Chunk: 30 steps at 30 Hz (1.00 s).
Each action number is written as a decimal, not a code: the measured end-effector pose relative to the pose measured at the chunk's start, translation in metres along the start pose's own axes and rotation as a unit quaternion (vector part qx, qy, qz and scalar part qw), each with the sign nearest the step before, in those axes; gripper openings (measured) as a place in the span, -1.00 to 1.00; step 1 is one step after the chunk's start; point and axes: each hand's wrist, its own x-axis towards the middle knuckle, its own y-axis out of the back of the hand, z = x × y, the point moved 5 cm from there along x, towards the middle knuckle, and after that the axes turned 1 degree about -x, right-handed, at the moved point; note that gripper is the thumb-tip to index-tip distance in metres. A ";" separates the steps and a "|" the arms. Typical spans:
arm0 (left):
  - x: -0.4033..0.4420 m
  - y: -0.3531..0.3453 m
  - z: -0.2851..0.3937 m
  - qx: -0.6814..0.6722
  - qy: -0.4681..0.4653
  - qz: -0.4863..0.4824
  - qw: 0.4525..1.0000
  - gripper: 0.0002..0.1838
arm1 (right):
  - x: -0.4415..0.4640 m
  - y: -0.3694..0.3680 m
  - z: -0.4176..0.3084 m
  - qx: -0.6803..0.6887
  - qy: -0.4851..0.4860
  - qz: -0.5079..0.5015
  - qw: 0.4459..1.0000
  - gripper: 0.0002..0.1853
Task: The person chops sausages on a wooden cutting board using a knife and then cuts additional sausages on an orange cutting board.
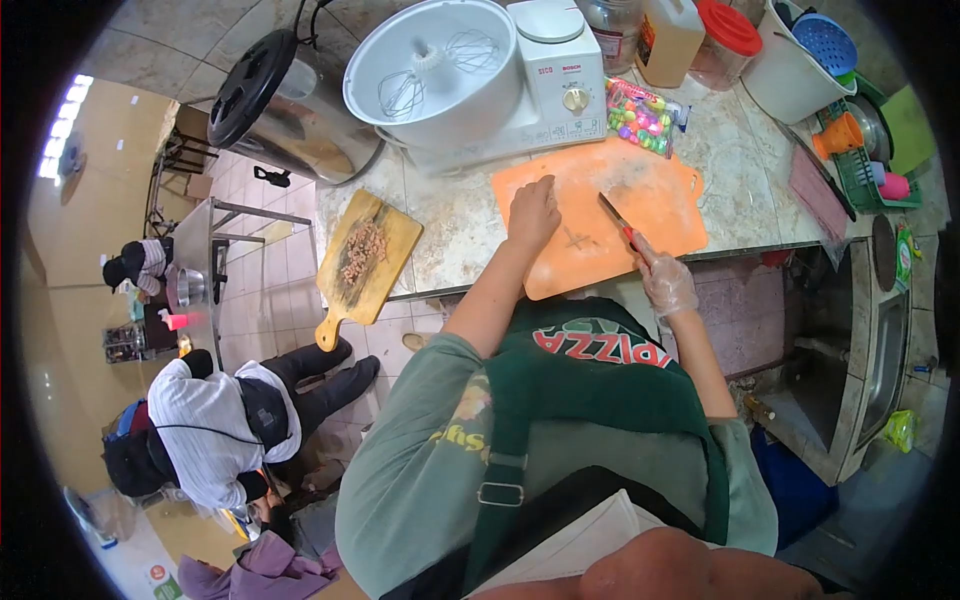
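An orange cutting board lies at the counter's front edge, dusted with pale residue and dark marks. My right hand, in a clear plastic glove, grips the red handle of a knife. The blade points away from me over the board. My left hand looks bare and is at the board's left part, fingers curled together; whatever they hold, if anything, is hidden. To the left, a wooden cutting board carries a pile of chopped reddish-brown pieces, and its handle juts past the counter edge.
Behind the orange board stands a white stand mixer with whisks in its bowl, beside a bag of colourful candies. A black-lidded container is at the back left. A green dish rack stands right. Other people are at left.
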 end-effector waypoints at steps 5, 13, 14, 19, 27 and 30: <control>-0.005 0.005 0.002 -0.019 -0.014 -0.028 0.999 -0.46 | 0.038 0.008 -0.007 -0.144 0.027 0.017 0.989 -0.54; -0.011 0.008 -0.014 -0.046 0.011 0.022 0.999 -0.43 | 0.049 -0.013 -0.056 -0.082 0.178 0.101 0.975 -0.67; -0.012 0.016 -0.012 -0.046 0.014 0.025 0.999 -0.43 | 0.047 -0.023 -0.065 -0.044 0.226 0.106 0.967 -0.70; -0.017 0.018 -0.021 -0.149 0.040 -0.063 0.986 -0.41 | 0.060 -0.058 -0.079 -0.001 0.250 0.083 0.965 -0.79; -0.025 0.026 -0.026 -0.255 0.064 -0.061 0.963 -0.40 | 0.089 -0.075 -0.108 -0.004 0.362 0.018 0.932 -0.82; -0.026 0.029 -0.028 -0.306 0.104 -0.058 0.945 -0.42 | 0.094 -0.064 -0.118 0.128 0.374 0.099 0.913 -0.81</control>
